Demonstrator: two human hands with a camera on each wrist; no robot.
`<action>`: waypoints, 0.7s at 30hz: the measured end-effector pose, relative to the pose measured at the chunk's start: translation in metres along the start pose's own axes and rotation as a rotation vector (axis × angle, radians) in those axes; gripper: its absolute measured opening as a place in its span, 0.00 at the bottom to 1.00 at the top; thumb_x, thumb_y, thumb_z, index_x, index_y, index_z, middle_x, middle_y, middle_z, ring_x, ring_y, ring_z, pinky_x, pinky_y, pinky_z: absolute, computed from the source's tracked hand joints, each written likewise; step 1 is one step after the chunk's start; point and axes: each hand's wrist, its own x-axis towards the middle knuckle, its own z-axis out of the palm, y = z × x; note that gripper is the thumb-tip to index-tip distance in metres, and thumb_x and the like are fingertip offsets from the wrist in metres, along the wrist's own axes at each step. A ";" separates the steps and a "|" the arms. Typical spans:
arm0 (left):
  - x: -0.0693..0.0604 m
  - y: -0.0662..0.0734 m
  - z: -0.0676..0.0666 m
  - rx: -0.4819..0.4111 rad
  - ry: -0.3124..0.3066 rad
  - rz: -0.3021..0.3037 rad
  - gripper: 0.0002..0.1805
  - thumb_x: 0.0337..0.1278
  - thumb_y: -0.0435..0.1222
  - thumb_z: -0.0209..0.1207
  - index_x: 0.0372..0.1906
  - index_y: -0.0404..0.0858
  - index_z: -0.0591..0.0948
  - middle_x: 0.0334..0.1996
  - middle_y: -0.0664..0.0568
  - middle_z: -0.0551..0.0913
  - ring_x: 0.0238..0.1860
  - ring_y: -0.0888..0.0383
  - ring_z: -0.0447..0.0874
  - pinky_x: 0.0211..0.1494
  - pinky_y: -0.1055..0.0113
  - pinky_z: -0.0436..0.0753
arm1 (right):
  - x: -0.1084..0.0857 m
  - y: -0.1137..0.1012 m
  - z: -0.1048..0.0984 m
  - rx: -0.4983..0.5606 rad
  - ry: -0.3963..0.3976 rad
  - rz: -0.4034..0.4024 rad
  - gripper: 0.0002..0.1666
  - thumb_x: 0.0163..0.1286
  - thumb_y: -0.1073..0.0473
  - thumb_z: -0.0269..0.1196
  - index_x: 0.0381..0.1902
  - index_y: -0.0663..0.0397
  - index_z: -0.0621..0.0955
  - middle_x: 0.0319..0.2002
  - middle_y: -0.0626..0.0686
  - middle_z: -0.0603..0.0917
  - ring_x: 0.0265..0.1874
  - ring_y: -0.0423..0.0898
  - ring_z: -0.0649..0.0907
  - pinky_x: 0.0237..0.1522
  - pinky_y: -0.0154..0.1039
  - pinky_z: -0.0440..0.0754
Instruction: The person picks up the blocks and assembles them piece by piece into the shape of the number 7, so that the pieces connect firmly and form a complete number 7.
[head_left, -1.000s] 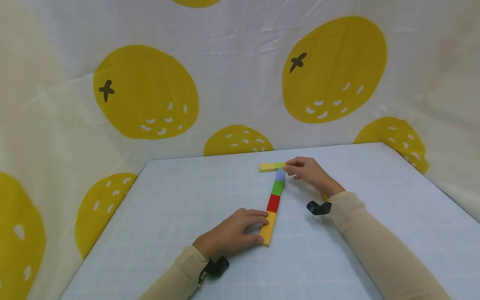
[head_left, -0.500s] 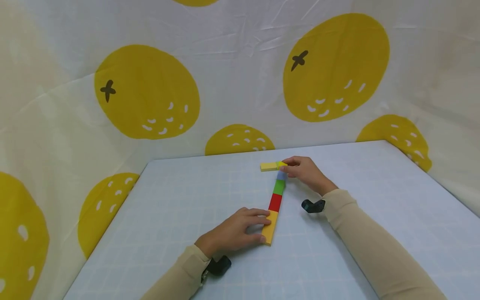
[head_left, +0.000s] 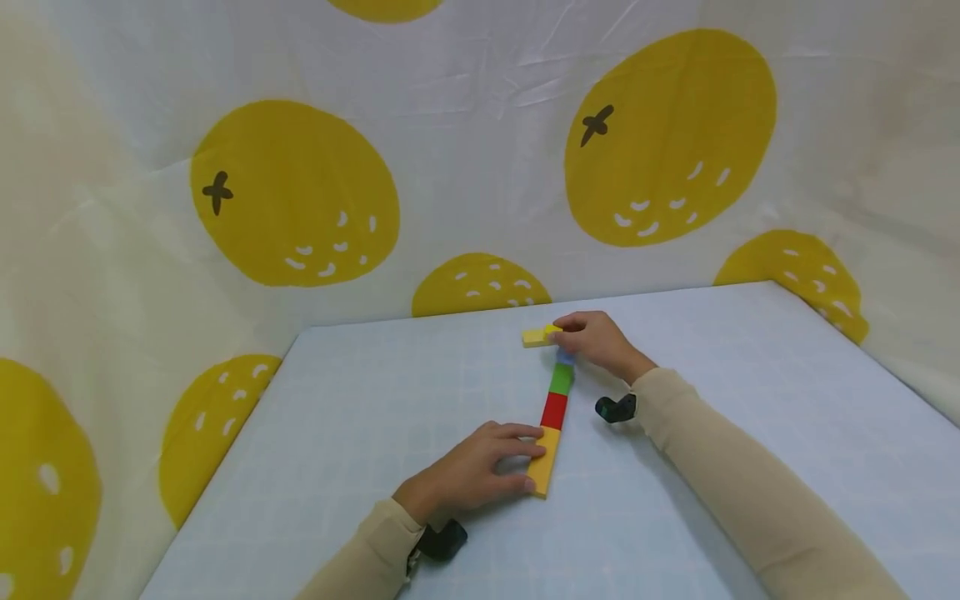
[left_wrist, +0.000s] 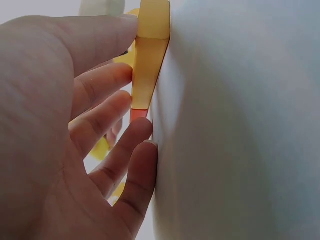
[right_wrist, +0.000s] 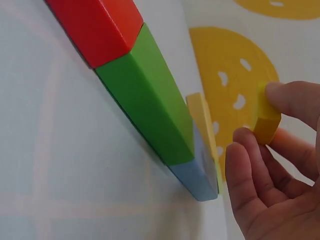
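Note:
My right hand (head_left: 600, 343) pinches a small yellow block (right_wrist: 266, 117) between thumb and finger. In the right wrist view this block is held above the tabletop. Near it, at the far end of the row, a pale yellow block (head_left: 534, 338) lies crosswise, with a sliver of light green block (right_wrist: 219, 177) beside it. The row runs from a blue block (head_left: 566, 357) through a green block (head_left: 561, 380) and a red block (head_left: 554, 411) to an orange-yellow block (head_left: 546, 468) at the near end. My left hand (head_left: 480, 467) touches that last block's left side with loosely extended fingers.
The blocks lie on a pale blue checked tabletop (head_left: 360, 392). A white curtain (head_left: 480, 167) printed with large yellow fruit hangs behind the table's far edge. Dark wrist devices (head_left: 617, 408) sit at both sleeve cuffs.
My right hand has moved a little to the left with the yellow block, which now hides the light green block in the head view. The left hand stays at the orange-yellow block.

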 end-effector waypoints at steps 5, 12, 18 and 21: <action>0.001 -0.004 0.003 0.023 0.007 0.017 0.26 0.64 0.55 0.62 0.66 0.59 0.78 0.69 0.73 0.67 0.65 0.63 0.66 0.64 0.62 0.73 | 0.007 -0.003 0.002 -0.009 -0.010 0.027 0.25 0.70 0.46 0.66 0.59 0.52 0.82 0.51 0.54 0.84 0.45 0.52 0.81 0.54 0.46 0.80; 0.000 -0.006 0.002 0.021 0.012 0.023 0.26 0.64 0.55 0.62 0.66 0.59 0.78 0.69 0.73 0.67 0.65 0.63 0.66 0.64 0.63 0.73 | 0.014 -0.013 0.009 -0.033 -0.019 -0.005 0.27 0.70 0.46 0.66 0.60 0.54 0.82 0.55 0.55 0.83 0.49 0.52 0.80 0.56 0.48 0.78; 0.001 -0.004 0.002 0.007 0.017 0.053 0.25 0.64 0.54 0.63 0.66 0.57 0.79 0.69 0.71 0.68 0.65 0.63 0.66 0.63 0.65 0.73 | 0.019 -0.014 0.017 -0.092 -0.019 -0.005 0.28 0.70 0.47 0.65 0.63 0.55 0.80 0.56 0.56 0.82 0.51 0.53 0.78 0.56 0.49 0.78; 0.000 -0.005 0.003 0.004 0.027 0.057 0.25 0.65 0.53 0.62 0.66 0.57 0.79 0.69 0.72 0.68 0.64 0.64 0.66 0.63 0.66 0.72 | 0.022 -0.014 0.021 -0.099 -0.015 -0.009 0.28 0.70 0.48 0.65 0.63 0.56 0.80 0.56 0.57 0.81 0.50 0.53 0.78 0.55 0.48 0.78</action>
